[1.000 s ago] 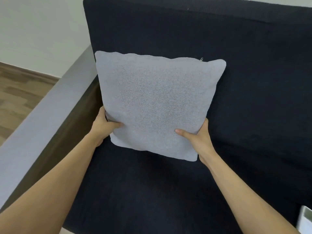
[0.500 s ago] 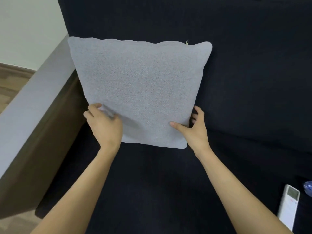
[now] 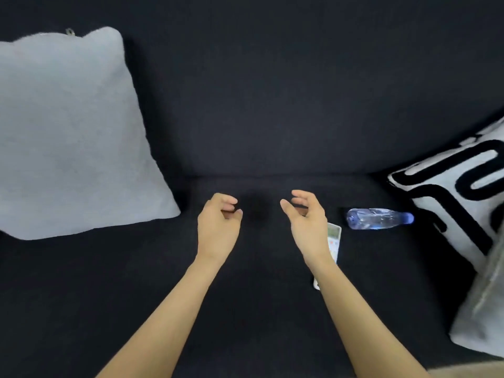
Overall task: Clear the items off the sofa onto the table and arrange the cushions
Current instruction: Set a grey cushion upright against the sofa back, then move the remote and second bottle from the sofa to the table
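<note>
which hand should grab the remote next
The right hand, probably. The remote lies on the sofa seat directly beside and partly under that wrist. The left hand is empty too but farther away, toward the grey cushion.

Both forearms extended forward, left hand (image 3: 218, 227) and right hand (image 3: 306, 218) empty, fingers loosely curled

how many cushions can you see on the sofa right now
2, maybe more. A grey cushion leans against the backrest on the left. A black-and-white patterned cushion sits at the right edge. A blurred pale shape at the lower right may be another.
</note>
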Action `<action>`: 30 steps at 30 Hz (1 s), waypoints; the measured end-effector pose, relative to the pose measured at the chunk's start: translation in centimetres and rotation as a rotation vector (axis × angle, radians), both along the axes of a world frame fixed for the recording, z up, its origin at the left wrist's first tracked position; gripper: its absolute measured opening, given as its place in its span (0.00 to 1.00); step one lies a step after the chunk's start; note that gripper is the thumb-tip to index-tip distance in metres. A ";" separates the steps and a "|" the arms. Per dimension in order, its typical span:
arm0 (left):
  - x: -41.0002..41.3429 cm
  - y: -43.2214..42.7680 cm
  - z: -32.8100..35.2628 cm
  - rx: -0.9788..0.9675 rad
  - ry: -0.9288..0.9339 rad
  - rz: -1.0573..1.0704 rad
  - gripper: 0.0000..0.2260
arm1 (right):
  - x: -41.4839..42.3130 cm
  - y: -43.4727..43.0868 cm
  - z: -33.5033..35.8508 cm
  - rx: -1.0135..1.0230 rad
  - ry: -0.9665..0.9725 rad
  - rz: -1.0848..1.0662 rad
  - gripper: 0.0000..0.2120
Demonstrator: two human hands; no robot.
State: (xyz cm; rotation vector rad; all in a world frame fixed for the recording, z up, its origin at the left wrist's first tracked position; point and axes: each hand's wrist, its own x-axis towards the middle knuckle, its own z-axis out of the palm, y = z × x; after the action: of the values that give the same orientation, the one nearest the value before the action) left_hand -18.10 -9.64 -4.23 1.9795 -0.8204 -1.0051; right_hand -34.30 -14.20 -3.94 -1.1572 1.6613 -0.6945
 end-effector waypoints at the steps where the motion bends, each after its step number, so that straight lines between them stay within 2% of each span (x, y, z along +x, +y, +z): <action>1: -2.4 -0.3 -0.3 0.040 0.016 -0.044 0.07 | -2.6 -0.1 -0.2 0.013 0.004 -0.020 0.15; 5: -11.7 -1.3 -2.0 0.225 0.042 -0.267 0.11 | -12.7 -0.1 -1.6 0.050 0.116 -0.037 0.15; 9: -18.9 -1.7 -4.7 0.409 0.018 -0.396 0.27 | -21.1 -1.8 -4.5 0.151 0.312 -0.041 0.13; 10: -20.1 -1.7 -5.4 0.436 0.003 -0.392 0.30 | -22.6 -2.8 -5.0 0.212 0.294 -0.098 0.15; 12: -22.3 -1.8 -6.7 0.463 -0.060 -0.380 0.32 | -24.9 -4.8 -6.0 0.389 0.140 -0.256 0.21; 15: -24.6 -2.2 -8.2 0.471 -0.231 -0.376 0.30 | -26.3 -7.5 -7.3 0.538 -0.067 -0.287 0.28; 17: -25.3 -2.6 -8.9 0.474 -0.335 -0.382 0.28 | -26.1 -8.7 -8.4 0.548 -0.096 -0.287 0.33; 20: -25.6 -2.9 -9.8 0.462 -0.399 -0.379 0.26 | -25.7 -10.3 -9.8 0.536 -0.110 -0.339 0.35; 24: -25.4 -3.3 -9.8 0.441 -0.316 -0.319 0.22 | -25.8 -11.5 -10.8 0.487 -0.254 -0.431 0.28; 26: -25.0 -3.7 -9.2 0.471 -0.205 -0.257 0.15 | -26.2 -10.7 -10.4 0.464 -0.356 -0.453 0.27; 28: -24.6 -4.1 -8.6 0.467 -0.098 -0.198 0.11 | -26.8 -8.8 -9.5 0.395 -0.436 -0.429 0.26; 30: -24.2 -4.4 -7.9 0.425 -0.027 -0.161 0.10 | -27.7 -6.2 -8.4 0.285 -0.438 -0.395 0.25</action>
State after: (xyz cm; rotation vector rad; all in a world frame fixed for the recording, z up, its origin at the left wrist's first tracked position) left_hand -42.32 -14.00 -12.11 2.3123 -0.8432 -1.3377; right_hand -61.95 -20.44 -12.35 -0.4358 1.5534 -0.8521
